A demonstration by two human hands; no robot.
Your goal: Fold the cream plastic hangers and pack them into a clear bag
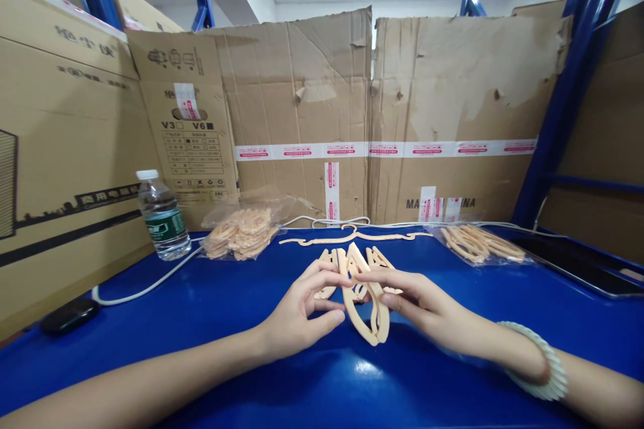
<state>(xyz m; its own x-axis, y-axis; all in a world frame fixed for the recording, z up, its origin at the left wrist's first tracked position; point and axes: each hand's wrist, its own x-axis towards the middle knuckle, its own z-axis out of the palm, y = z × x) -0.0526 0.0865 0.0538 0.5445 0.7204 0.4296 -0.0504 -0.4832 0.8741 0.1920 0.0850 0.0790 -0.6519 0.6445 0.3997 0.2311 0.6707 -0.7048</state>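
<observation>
A beige plastic folding hanger (353, 314), folded up, is held upright a little above the blue tabletop between my two hands. My left hand (308, 308) has its fingers bent against the hanger's left arm, with the thumb close below. On the other side, my right hand (420, 298) pinches the right arm between thumb and fingers. Just behind are more beige folded hanger pieces (381, 261), partly hidden by my hands and the held hanger. Farther back, one opened beige hanger (322, 240) lies flat with its hook pointing away.
A clear bag of beige hangers (244, 231) lies at back left beside a water bottle (165, 221); another bag (483, 243) lies at back right near a dark tablet-like device (578, 265). A black object (70, 315) and white cable (145, 293) lie left. Cardboard (302, 100) walls the back.
</observation>
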